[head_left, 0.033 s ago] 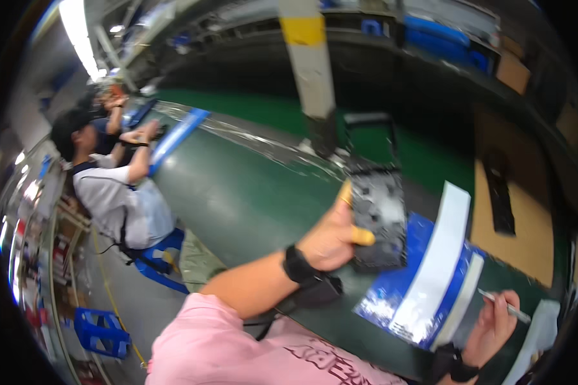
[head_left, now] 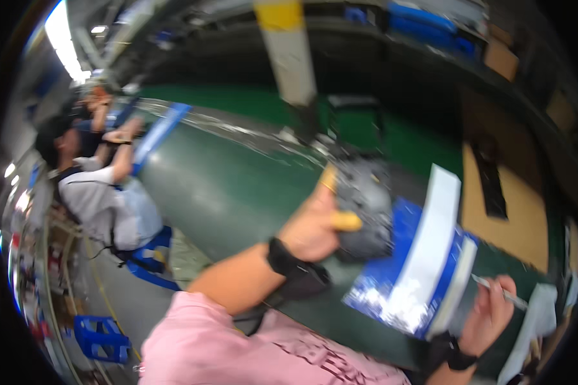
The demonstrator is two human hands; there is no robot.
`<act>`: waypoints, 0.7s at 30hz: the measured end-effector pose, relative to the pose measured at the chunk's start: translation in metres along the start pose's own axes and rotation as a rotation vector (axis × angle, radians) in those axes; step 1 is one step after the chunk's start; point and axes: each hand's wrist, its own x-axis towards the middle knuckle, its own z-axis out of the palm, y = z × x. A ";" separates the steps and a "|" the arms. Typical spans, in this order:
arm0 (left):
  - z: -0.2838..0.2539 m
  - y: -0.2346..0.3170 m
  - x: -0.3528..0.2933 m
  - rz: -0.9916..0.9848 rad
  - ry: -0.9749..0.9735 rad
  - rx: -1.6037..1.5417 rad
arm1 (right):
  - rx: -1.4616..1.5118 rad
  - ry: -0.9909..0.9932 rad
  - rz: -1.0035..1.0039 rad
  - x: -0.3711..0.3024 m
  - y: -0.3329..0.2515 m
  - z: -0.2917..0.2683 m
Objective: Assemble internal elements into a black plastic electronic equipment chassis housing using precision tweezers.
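Observation:
My left hand (head_left: 311,221) grips a flat black plastic housing (head_left: 366,208) by its left side, thumb across the face; its surface is uneven, and details are blurred. Yellow covers sit on the thumb and a fingertip. The housing is held up over the green table (head_left: 231,179). Low at the right, my right hand (head_left: 488,317) has its fingers closed on a slim pointed metal tool (head_left: 512,298). Between the hands lies a blue plastic sheet or bag (head_left: 376,279) with a long white strip (head_left: 427,244) on it and a narrower pale strip (head_left: 455,289) beside it.
A black strip (head_left: 491,186) lies on cardboard (head_left: 526,237) at the right. Beyond the housing stands a dark frame (head_left: 354,102) near a post (head_left: 289,64). Whitish plastic (head_left: 526,333) lies right of my right hand. Another person (head_left: 103,192) works at the far left, near a blue stool (head_left: 101,339).
The whole view has shifted slightly, so things sit a little further left and higher. The housing's face looks tilted and more blurred. Both hands keep their holds.

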 end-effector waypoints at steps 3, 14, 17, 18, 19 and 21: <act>0.001 0.008 0.001 -0.050 0.028 0.017 | 0.017 -0.031 0.034 0.007 0.005 0.007; 0.001 0.007 -0.002 -0.139 0.003 -0.065 | 0.010 -0.023 0.036 0.008 0.006 0.004; 0.000 0.007 -0.001 -0.161 0.007 -0.083 | 0.026 -0.017 0.045 0.007 0.004 0.004; 0.001 0.005 0.000 -0.144 0.005 -0.024 | 0.036 -0.021 0.044 0.006 0.002 0.003; 0.001 0.003 0.002 -0.127 0.003 0.035 | 0.039 -0.018 0.044 0.007 0.000 0.003; -0.002 0.003 0.003 -0.115 0.014 0.079 | 0.045 -0.016 0.020 0.008 0.000 0.003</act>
